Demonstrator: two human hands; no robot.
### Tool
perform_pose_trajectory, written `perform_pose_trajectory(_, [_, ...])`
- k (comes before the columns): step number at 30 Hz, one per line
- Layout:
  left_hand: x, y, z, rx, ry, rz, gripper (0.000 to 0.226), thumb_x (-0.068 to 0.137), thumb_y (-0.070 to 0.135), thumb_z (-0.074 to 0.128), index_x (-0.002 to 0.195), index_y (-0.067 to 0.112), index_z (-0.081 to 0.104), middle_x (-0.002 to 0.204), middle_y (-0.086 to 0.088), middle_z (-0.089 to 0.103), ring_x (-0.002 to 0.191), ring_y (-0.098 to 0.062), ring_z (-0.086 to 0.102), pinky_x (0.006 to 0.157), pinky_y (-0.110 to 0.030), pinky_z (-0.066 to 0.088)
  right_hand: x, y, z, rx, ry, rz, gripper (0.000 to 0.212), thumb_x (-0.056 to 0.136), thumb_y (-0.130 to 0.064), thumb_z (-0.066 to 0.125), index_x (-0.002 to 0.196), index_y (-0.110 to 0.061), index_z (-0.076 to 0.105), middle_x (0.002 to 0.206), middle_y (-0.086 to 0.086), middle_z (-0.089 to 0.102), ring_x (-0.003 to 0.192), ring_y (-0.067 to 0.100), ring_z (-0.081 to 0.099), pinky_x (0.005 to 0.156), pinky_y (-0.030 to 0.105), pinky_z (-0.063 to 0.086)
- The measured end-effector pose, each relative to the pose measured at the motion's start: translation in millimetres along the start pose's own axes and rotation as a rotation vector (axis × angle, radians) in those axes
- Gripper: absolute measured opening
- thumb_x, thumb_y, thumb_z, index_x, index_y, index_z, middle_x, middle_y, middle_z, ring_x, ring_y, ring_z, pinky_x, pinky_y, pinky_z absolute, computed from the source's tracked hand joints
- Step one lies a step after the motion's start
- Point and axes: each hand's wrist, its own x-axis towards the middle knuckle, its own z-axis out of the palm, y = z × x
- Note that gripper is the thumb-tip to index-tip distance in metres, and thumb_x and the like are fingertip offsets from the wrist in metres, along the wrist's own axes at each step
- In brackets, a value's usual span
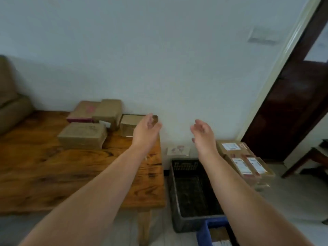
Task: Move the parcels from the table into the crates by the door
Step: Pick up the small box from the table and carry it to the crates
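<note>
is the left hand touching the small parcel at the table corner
Cannot tell. In the head view the left hand overlaps the small parcel, hiding any contact or gap.

Brown parcels point(82, 134) clustered on wooden table point(53, 174), black crate point(193, 196) just beside it

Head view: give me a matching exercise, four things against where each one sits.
Things:
1. black crate
2. blue crate
3. white-labelled parcels
4. pink-marked parcel

Places:
A. at the back of the table, by the wall
B. on the floor, between the table and the white-labelled parcels
C. at the picture's bottom edge, partly cut off
D. stacked nearest the door

Pairs: 1-B; 2-C; 3-D; 4-A
</note>
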Motion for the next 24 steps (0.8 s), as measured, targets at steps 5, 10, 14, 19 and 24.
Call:
perform_pose_trajectory(5, [29, -31, -123, 0.077, 0.136, -0.033, 0.051, 0.092, 0.035, 0.056, 0.14, 0.025, 0.042, 0.136, 0.003, 0.052, 0.12, -0.014, 0.049, 0.097, -0.03, 0.039, -22, -13, 119, -0.015, -0.118, -0.013, 0.041, 0.096, -0.022, 0.053, 0.135, -0.017, 0.048, 0.138, 0.002, 0.051, 0.124, 0.017, 0.049, 0.106, 0.039, 0.04])
perform_pose_trajectory(10, [56, -69, -220, 0.126, 0.212, -0.08, 0.052, 0.092, 0.033, 0.056, 0.141, 0.025, 0.04, 0.137, 0.004, 0.051, 0.12, -0.014, 0.049, 0.095, -0.03, 0.04, -33, -13, 219, -0.046, -0.179, 0.008, 0.043, 0.095, -0.023, 0.056, 0.137, -0.02, 0.048, 0.138, 0.002, 0.051, 0.123, 0.018, 0.049, 0.103, 0.036, 0.041])
perform_pose_trajectory(14, [72, -100, -272, 0.191, 0.242, -0.124, 0.05, 0.093, 0.034, 0.054, 0.14, 0.026, 0.041, 0.133, 0.003, 0.055, 0.117, -0.015, 0.053, 0.096, -0.035, 0.046, -37, 0, 271, -0.076, -0.221, 0.096, 0.043, 0.096, -0.023, 0.054, 0.139, -0.021, 0.045, 0.141, 0.002, 0.048, 0.128, 0.019, 0.045, 0.106, 0.037, 0.038])
perform_pose_trajectory(19, [98, -136, -305, 0.234, 0.267, -0.229, 0.051, 0.093, 0.032, 0.055, 0.14, 0.023, 0.039, 0.135, 0.001, 0.053, 0.12, -0.018, 0.05, 0.098, -0.041, 0.044, -29, 15, 316, -0.171, -0.243, 0.178, 0.046, 0.096, -0.023, 0.055, 0.141, -0.02, 0.043, 0.143, 0.003, 0.046, 0.131, 0.021, 0.043, 0.106, 0.039, 0.037])
perform_pose_trajectory(24, [128, -175, -313, 0.223, 0.279, -0.335, 0.052, 0.092, 0.03, 0.057, 0.141, 0.024, 0.039, 0.137, 0.0, 0.051, 0.123, -0.02, 0.049, 0.097, -0.039, 0.043, 4, 40, 354, -0.214, -0.277, 0.24, 0.048, 0.096, -0.022, 0.055, 0.142, -0.019, 0.041, 0.146, 0.004, 0.044, 0.133, 0.022, 0.041, 0.106, 0.039, 0.035])
